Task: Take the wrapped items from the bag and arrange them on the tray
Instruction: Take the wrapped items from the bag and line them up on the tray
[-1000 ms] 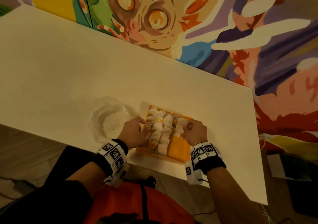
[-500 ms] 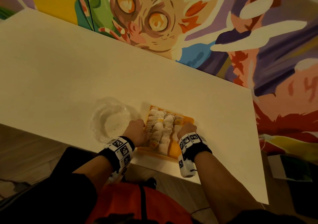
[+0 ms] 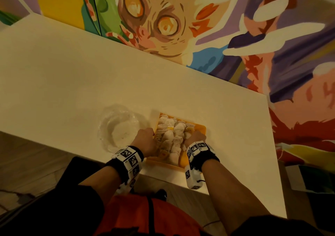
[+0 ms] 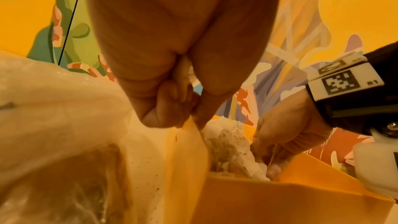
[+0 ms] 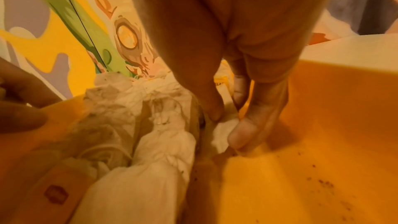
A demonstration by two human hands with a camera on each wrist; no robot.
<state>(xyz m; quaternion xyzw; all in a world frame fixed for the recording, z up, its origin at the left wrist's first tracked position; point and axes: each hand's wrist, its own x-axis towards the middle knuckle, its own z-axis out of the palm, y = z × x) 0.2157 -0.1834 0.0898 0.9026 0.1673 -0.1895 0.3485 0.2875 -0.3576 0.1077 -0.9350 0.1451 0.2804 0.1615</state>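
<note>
Orange tray point(image 3: 200, 129): left hand point(image 3: 145, 141) pinching its left rim, steadying it. Right hand point(image 3: 194, 138) pinching one wrapped item point(image 5: 221, 130) beside the tray's rows, aligning it.

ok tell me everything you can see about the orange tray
The orange tray is a shallow rectangular plastic-looking tray, flat on the white table at its near edge. White wrapped items fill its left part; the right part is bare, with dark crumbs. The left hand pinches its left rim; the right hand pinches a wrapped item inside.
</note>
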